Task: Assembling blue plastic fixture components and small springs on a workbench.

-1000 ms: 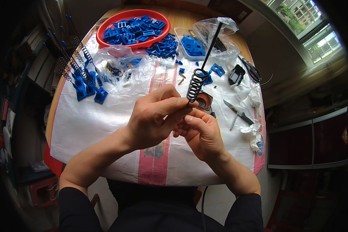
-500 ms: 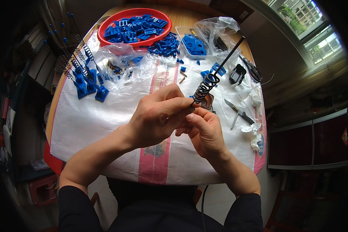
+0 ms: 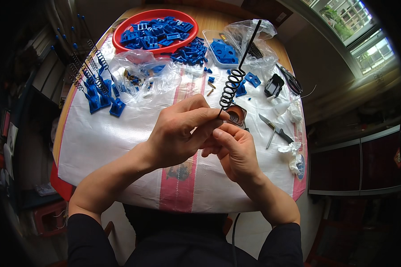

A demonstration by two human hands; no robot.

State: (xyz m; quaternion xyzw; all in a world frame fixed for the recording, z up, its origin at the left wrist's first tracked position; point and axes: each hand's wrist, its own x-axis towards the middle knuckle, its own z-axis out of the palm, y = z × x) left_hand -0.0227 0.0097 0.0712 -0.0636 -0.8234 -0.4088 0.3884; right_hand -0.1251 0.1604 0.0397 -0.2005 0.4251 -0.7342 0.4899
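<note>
head: left hand (image 3: 179,129) pinches a black coil (image 3: 230,90); i can't discern right hand's grip (image 3: 234,149).

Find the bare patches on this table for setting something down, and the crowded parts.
Widest: the white sheet between left forearm and clear plastic bag. Smaller: between left forearm and right forearm, near edge. Crowded: far side, with red basin and blue parts; right side, with knife and crumpled tissue.

Looks like smooth black metal on the spring (image 3: 231,87), glossy plastic on the far basin (image 3: 116,39), sheeny woven plastic on the sheet (image 3: 111,138), smooth wood on the tabletop (image 3: 209,20).
</note>
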